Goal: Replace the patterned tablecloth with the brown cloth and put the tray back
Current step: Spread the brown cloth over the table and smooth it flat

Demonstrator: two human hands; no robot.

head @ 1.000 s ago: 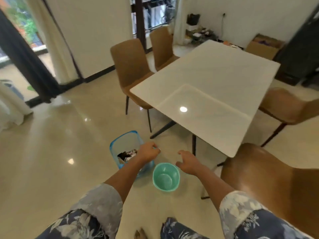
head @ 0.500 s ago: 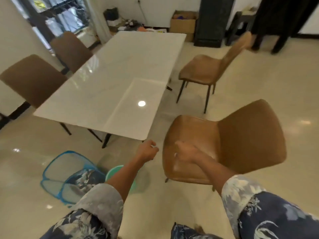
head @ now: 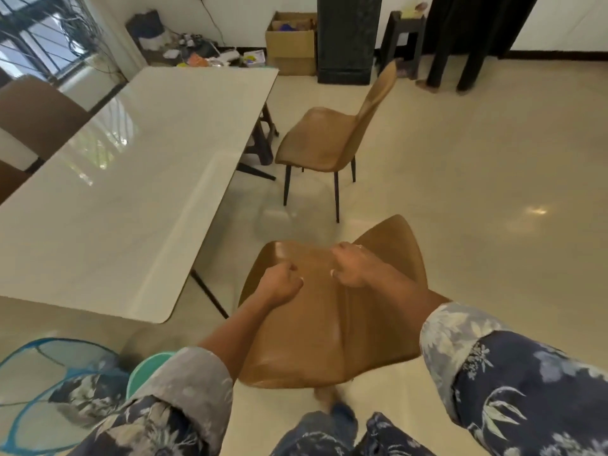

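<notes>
The white table (head: 125,179) stands bare at the left, with no cloth and no tray on it. My left hand (head: 279,284) is curled into a loose fist above the seat of a brown chair (head: 332,324) in front of me. My right hand (head: 350,266) hovers over the same seat, fingers bent, holding nothing. No brown cloth, patterned tablecloth or tray is in view.
A blue mesh basket (head: 49,383) holding patterned fabric and a green bucket (head: 144,373) sit on the floor at lower left. A second brown chair (head: 332,139) stands beyond the table's right side. More chairs (head: 36,116) line the left. Boxes and clutter (head: 289,41) lie by the far wall.
My view has swung right, from the basket and bucket on the floor to the chair. Both hands rose from near the bucket to above the chair seat.
</notes>
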